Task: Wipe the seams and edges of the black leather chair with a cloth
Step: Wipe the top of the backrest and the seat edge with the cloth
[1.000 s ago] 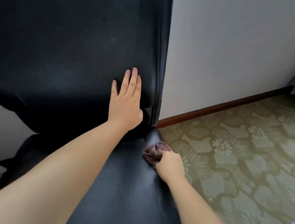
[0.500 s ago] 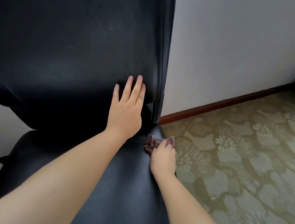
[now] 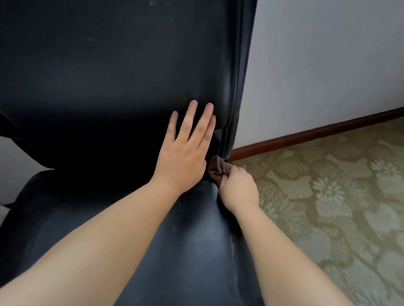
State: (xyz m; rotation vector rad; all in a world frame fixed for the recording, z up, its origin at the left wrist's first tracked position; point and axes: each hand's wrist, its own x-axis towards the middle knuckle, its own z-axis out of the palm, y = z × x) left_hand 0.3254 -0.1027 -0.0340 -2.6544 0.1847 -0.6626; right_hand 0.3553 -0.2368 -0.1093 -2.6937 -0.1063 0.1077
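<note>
**Cloth worked into the back-to-seat corner of the chair**

Your left hand (image 3: 182, 155) lay flat on the lower backrest of the chair (image 3: 94, 41), fingers straight and slightly spread, holding nothing. This was most likely a brace: pressing the padded leather steadied the backrest and may have opened the crease beside it. Your right hand (image 3: 239, 186) had its fingers curled round a bunched, brownish-purple cloth (image 3: 216, 167), which sat at the corner where the backrest's right edge met the rear of the seat (image 3: 193, 245). The cloth touched the leather just below the vertical piped seam (image 3: 236, 78) that ran up the backrest's right side. Bunching the cloth gave it a firm wad that could be pushed into a narrow joint, which a flat sheet would not do.

The two hands were just beside each other, the left palm nearly touching the cloth, so room to move leftward was small. Upward, the seam was unobstructed along its visible length. To the right, the chair's edge stood near the wall (image 3: 343, 69), and the skirting board (image 3: 332, 132) met the patterned carpet (image 3: 347, 204) just behind the corner; the gap there looked tight, though its true width cannot be told. Along the seat's right edge, back towards you, the way was open. The judgement is that the corner was the step in hand, with the long seam likely next.
</note>
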